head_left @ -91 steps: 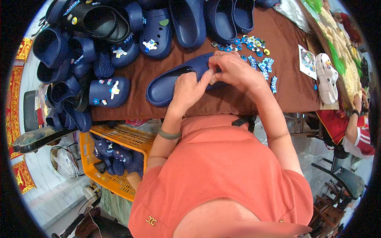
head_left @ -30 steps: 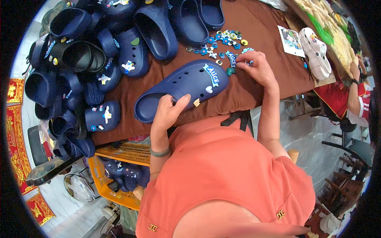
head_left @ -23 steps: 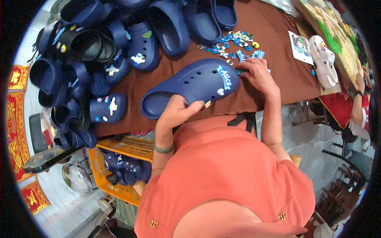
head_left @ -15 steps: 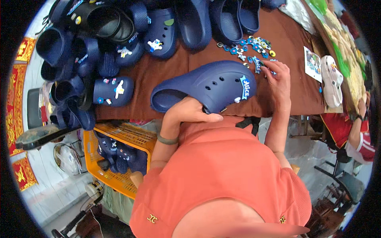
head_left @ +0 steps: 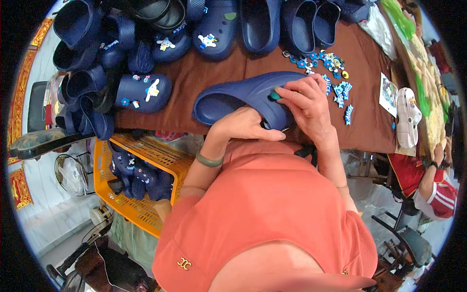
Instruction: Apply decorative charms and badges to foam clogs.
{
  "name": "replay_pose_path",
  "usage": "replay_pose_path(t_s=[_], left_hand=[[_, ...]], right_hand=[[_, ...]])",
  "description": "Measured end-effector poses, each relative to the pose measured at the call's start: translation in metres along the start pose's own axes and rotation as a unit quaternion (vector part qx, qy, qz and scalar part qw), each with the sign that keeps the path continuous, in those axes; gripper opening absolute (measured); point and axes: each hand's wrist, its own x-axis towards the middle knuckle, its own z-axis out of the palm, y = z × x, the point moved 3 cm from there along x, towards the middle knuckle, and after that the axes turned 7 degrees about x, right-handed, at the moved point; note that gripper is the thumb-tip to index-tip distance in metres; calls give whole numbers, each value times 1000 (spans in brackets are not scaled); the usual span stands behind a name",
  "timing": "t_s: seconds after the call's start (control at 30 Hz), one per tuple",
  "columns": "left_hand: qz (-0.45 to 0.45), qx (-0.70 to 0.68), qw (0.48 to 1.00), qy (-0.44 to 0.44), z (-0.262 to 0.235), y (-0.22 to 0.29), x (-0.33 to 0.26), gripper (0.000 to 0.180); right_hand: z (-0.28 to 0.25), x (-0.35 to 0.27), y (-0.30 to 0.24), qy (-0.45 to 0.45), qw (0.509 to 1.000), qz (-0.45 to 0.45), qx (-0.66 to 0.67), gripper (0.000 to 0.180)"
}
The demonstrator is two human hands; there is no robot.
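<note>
A navy blue clog [head_left: 238, 89] lies on its side at the near edge of the brown cloth, its toe toward the right. Reaching into its foot opening, my left hand [head_left: 241, 125] grips the upper, thumb outside. My right hand [head_left: 309, 104] pinches a small teal shoe charm [head_left: 275, 95] against the clog's holed upper. Its fingers cover most of the toe, so the charm fixed there is hidden. To the right of that hand lie several blue-and-white lettered charms [head_left: 342, 91]. Behind them is a heap of small flower and round charms [head_left: 318, 62].
Navy clogs [head_left: 216, 27] crowd the far and left table, one decorated clog [head_left: 144, 93] nearest. At right are a picture card [head_left: 387, 95] and a white clog [head_left: 407, 117]. An orange crate [head_left: 99, 170] of clogs stands low left. Another person's hand [head_left: 440, 152] shows far right.
My right hand has moved left from the lettered charms to the clog, bringing a small teal charm onto its upper. My left hand stays in the clog. The view has shifted slightly.
</note>
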Motion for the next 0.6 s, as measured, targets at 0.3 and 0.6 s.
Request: replay_pose_path(t_s=[0.3,0.6], left_hand=[[-56,14,995,-81,-2,-3,0,69],[-6,43,999,-2,2,-16,1,67]], right_hand=[[1,6,-30,-122,981,-50,-140,37],[3,19,-41,-274,935,-104,-199,22]])
